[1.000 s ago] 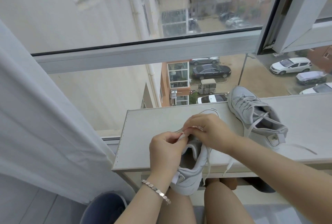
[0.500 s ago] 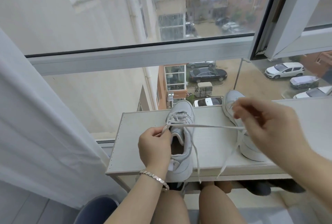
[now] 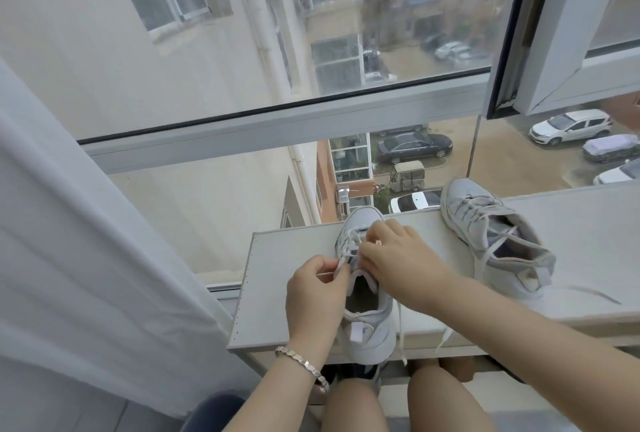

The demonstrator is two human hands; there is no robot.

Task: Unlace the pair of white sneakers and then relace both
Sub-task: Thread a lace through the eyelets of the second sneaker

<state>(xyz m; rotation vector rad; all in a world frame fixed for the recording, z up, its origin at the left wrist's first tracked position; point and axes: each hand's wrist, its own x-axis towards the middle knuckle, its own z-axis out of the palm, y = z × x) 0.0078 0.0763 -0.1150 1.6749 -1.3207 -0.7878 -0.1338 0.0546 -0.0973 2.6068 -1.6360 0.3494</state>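
— Where is the near sneaker [image 3: 372, 331]?

— On the white board [image 3: 277, 293], at its front edge, heel jutting a little past that edge and toe pointing to the board's far side; its collar gapes open and the upper eyelets are bare.

— And its lace [image 3: 341, 263]?

— Threaded only through the front rows; one end rises off the board's left-of-middle part into the left hand [image 3: 317, 296], which pinches it between thumb and forefinger, the other fingers curled in; two loose ends [image 3: 400, 334] hang down over the board's front edge.

— The right hand [image 3: 401, 265]?

— Above the board's middle, over the sneaker's front; its fingers are bent down and the tips pinch the lace at the eyelets; the exact eyelet is hidden by the knuckles.

— The second sneaker [image 3: 495, 241]?

— Further right on the board and apart from the first, toe at the board's back edge, laced loosely, with one lace end trailing along the board to the right.

— What lies beyond?

— A metal bracelet [image 3: 304, 364] on the left wrist, just short of the board's front edge; bare knees [image 3: 433, 393] below that edge; a pale curtain [image 3: 86, 258] left of the board; a window frame [image 3: 277, 127] behind and above it, with parked cars far below.
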